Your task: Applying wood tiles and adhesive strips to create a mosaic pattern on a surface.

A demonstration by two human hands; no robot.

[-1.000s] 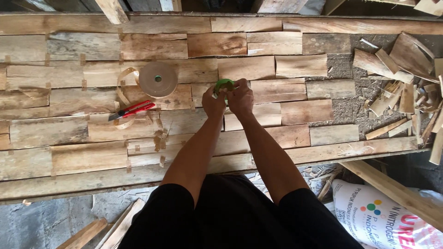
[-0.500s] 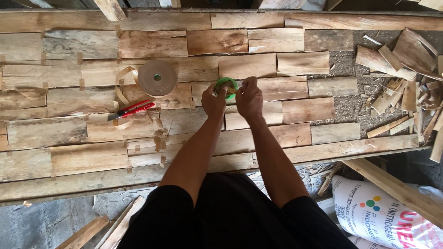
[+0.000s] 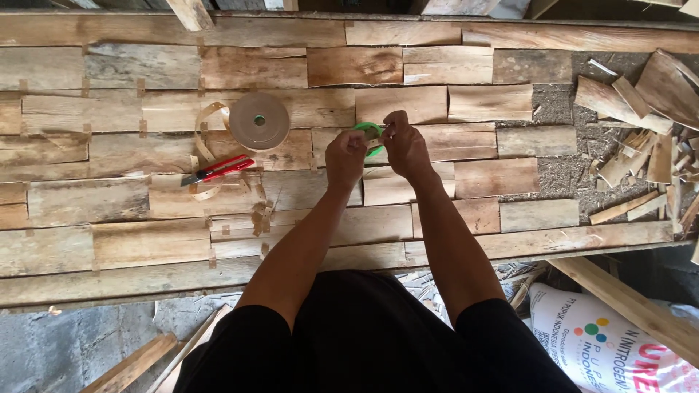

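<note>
We stand at a workbench [image 3: 109, 247] of patched wood veneer strips; white printed sack [image 3: 611, 342] below its right corner. Left hand [image 3: 346, 156] and right hand [image 3: 404, 145] together pinch a green tape roll [image 3: 370, 131].

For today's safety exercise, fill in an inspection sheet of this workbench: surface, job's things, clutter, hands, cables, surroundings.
Surface: bench covered with flat wood veneer pieces laid edge to edge.
Job's things: green ring held between both hands; what it is, unclear.
Clutter: tape roll, red cutter, tape scraps, offcuts.
Hands: left hand and right hand both closed on the ring.
Cables: nothing seen.
Surroundings: printed sack and plank below the bench.
</note>
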